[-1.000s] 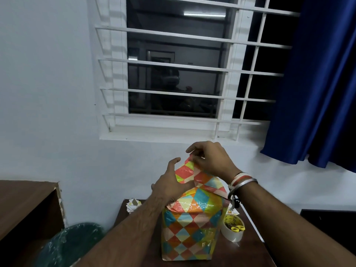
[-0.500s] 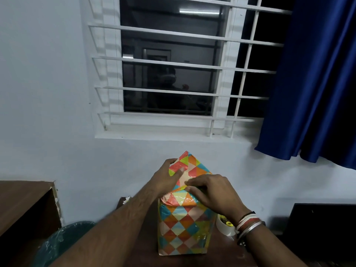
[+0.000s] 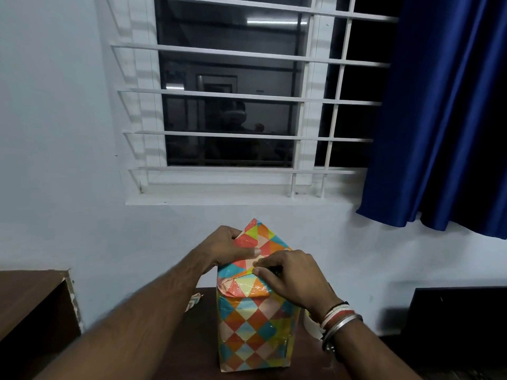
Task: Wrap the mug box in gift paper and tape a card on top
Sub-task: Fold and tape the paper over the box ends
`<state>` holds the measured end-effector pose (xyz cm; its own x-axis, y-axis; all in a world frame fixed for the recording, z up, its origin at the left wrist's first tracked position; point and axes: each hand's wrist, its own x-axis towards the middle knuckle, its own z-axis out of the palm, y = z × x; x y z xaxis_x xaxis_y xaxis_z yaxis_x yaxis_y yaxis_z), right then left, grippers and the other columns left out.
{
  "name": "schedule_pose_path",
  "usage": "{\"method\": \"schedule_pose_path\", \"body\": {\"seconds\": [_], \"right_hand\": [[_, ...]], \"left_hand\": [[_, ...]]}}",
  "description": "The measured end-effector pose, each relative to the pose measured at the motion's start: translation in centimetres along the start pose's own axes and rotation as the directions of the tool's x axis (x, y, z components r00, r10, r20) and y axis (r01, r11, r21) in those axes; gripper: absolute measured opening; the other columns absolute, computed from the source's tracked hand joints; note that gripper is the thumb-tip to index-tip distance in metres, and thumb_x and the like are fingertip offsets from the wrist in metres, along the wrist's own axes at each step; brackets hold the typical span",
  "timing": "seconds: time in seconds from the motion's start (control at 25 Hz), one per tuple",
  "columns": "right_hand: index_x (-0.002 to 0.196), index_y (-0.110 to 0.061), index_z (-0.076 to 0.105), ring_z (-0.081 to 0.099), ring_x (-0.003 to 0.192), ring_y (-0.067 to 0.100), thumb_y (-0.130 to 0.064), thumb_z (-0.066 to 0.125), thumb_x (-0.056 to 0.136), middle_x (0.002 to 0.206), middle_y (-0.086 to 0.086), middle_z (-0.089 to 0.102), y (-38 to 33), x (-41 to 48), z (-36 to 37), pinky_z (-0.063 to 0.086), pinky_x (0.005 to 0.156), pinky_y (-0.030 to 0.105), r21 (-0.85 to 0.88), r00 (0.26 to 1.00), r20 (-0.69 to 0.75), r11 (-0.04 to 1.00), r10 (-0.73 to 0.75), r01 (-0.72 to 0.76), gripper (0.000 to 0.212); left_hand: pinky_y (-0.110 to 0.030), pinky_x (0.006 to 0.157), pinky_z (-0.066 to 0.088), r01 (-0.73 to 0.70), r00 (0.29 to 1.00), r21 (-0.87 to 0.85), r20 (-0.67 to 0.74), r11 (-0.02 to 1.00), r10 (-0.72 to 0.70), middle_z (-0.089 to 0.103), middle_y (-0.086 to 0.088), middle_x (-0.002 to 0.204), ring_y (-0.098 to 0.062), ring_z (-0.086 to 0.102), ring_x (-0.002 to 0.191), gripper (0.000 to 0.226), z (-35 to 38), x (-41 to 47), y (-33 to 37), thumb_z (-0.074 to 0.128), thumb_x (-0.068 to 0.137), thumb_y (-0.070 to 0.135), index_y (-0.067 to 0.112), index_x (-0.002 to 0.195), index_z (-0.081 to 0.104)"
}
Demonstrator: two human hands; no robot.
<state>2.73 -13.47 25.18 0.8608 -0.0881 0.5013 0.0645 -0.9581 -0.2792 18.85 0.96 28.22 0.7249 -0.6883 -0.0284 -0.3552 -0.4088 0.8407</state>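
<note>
Mug box (image 3: 255,333) in gift paper (image 3: 241,311): top flap (image 3: 262,237) in left hand (image 3: 222,248), fold (image 3: 245,273) in curled right hand (image 3: 293,281).

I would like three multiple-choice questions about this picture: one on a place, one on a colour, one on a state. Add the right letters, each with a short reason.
1. Where does the wrapped box stand?
A) on the windowsill
B) on the dark brown table
C) on the floor

2. What colour is the curtain?
A) green
B) white
C) blue

3. How is the gift-paper flap on top of the box?
A) standing up, held by the left hand
B) taped down flat
C) torn off

Answers: 1 B, its base rests on the tabletop. 2 C, deep blue folds hang at the right. 3 A, the flap rises above the box in the left hand's grip.
</note>
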Motion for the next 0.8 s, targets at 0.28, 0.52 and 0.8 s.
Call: {"method": "schedule_pose_path", "body": {"seconds": [0.28,0.52,0.8], "right_hand": [[0.114,-0.035,0.078,0.069,0.1,0.005,-0.059,0.053,0.097,0.114,-0.021,0.075,0.3,0.0,0.3,0.056,0.082,0.022,0.036,1.0,-0.014,0.999,0.01,-0.009,0.039],[0.113,-0.035,0.079,0.069,0.097,0.004,-0.062,0.049,0.097,0.112,-0.022,0.075,0.7,0.0,0.9,0.056,0.08,0.021,0.043,0.999,-0.03,0.999,0.012,-0.011,0.042],[0.116,-0.034,0.078,0.068,0.101,0.004,-0.057,0.054,0.098,0.115,-0.021,0.074,0.7,-0.1,0.7,0.053,0.083,0.016,0.059,0.999,-0.033,0.998,0.008,-0.006,0.037]], "left_hand": [[-0.039,0.083,0.064,-0.089,0.994,0.064,-0.052,0.994,0.092,0.079,-0.001,0.1,-0.019,0.077,0.088,0.031,-0.4,0.8,2.6,0.084,0.084,0.035,0.016,0.108,0.08],[-0.035,0.085,0.064,-0.197,0.98,0.095,-0.001,0.976,0.198,0.08,-0.001,0.096,-0.017,0.076,0.095,0.028,-2.2,1.0,5.9,0.084,0.085,0.025,0.019,0.112,0.079],[-0.036,0.09,0.06,-0.248,0.946,0.082,-0.194,0.965,0.26,0.071,0.01,0.118,-0.011,0.068,0.106,0.058,-1.2,-0.9,6.5,0.088,0.08,0.039,0.031,0.132,0.062]]}}
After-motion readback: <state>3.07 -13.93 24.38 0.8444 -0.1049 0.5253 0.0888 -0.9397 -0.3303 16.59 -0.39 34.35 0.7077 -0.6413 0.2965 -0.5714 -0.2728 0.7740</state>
